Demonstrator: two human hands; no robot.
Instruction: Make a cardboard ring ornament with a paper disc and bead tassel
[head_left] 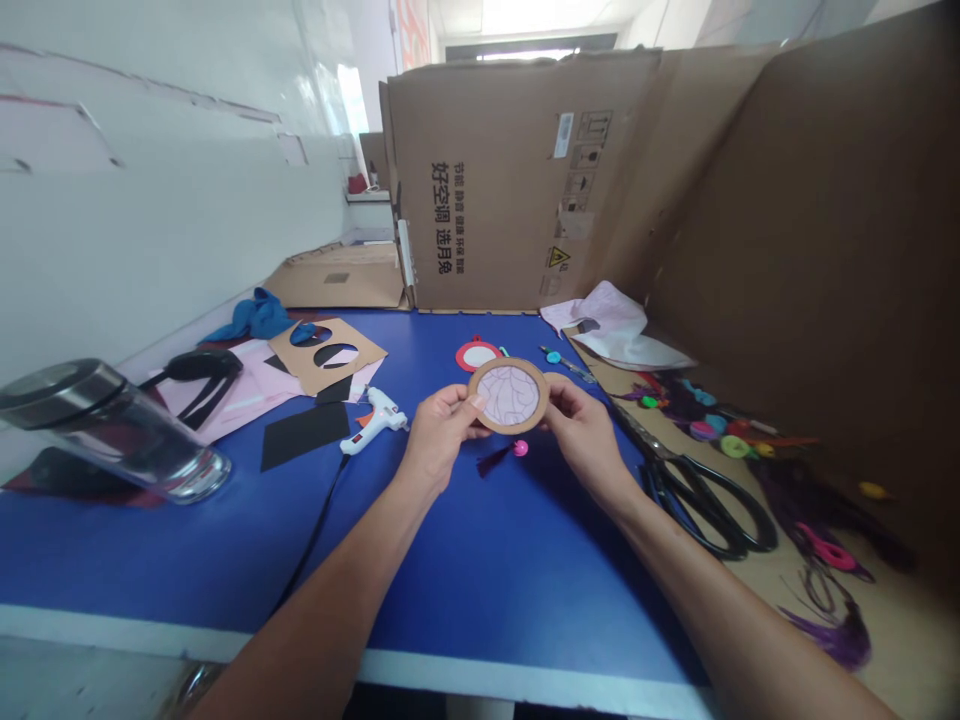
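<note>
Above the blue table I hold a round cardboard ring [508, 396] whose middle is filled with pale fabric patterned in purple lines. My left hand [441, 432] pinches its left edge, the thumb lying on the front. On the opposite edge my right hand [579, 428] has its fingers closed; some fingertips are hidden behind the ring. Just below the ring lie a pink bead [520, 449] and a dark tassel [493, 460]. Behind it is a red-rimmed disc [478, 355] with a white middle. A white glue gun [373, 420] rests left of my left hand.
A glass bottle [161, 450] stands at the left, near black paper [305, 437] and a cardboard sheet with round holes [328, 379]. Large black-handled scissors [705, 500] lie at the right beside beads and tassels. A tall cardboard box wall [510, 190] closes the back and right.
</note>
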